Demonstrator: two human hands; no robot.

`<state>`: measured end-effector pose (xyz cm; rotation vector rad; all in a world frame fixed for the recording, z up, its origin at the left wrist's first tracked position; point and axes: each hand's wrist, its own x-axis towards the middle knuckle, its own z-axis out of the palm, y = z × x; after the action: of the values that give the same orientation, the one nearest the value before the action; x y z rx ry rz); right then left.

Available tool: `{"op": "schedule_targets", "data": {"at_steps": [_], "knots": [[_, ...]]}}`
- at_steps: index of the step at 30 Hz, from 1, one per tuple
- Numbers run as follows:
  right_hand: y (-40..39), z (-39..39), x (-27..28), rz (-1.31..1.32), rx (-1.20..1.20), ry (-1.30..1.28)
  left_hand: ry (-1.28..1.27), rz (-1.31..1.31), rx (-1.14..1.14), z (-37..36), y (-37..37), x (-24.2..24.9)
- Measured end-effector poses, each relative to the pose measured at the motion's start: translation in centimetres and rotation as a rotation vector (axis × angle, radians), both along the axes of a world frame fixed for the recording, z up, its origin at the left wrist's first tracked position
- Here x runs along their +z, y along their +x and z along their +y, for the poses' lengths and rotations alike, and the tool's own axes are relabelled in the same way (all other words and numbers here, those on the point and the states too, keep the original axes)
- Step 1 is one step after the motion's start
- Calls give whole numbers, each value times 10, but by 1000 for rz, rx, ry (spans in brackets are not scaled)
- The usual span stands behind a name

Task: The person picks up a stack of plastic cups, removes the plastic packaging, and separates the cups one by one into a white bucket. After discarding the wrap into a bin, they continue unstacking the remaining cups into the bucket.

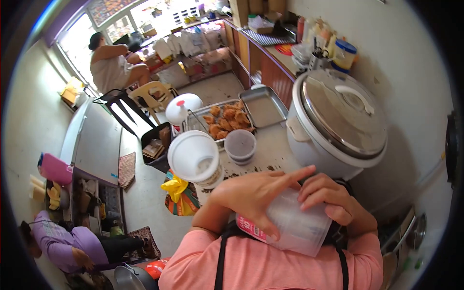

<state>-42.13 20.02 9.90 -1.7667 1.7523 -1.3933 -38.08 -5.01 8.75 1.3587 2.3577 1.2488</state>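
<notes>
A stack of clear plastic tubs (296, 224) with a pink label lies sideways against my chest. My left hand (256, 193) wraps over its labelled end, thumb in front and fingers stretched over the top. The curled fingers of my right hand (326, 193) grip the stack at its other end. Just ahead on the table stand an open white bucket (186, 152) and a round clear tub with a lid (240, 145). Behind them, fried chicken pieces (226, 120) fill a metal tray. What lies under my palms is hidden.
A large rice cooker (333, 125) stands right of my hands. A shallow metal tray (263, 107) and a white lid with a red knob (183, 107) lie farther back. One person (113, 63) sits near the window; another (72, 241) is at lower left.
</notes>
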Motion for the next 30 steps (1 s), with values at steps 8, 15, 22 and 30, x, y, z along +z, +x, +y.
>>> {"op": "schedule_targets", "data": {"at_steps": [8, 15, 22, 30], "knots": [[3, -5, 16, 66, -52, 113, -22, -50, 3, 1, 1, 0], [3, -13, 14, 132, -55, 83, -17, -62, 10, 1, 3, -3], [6, -12, 5, 132, -110, 20, -58, -75, 34, -2, 7, -2], [4, -15, -2, 185, -66, -85, -51, -57, 16, 1, 5, -4]]}}
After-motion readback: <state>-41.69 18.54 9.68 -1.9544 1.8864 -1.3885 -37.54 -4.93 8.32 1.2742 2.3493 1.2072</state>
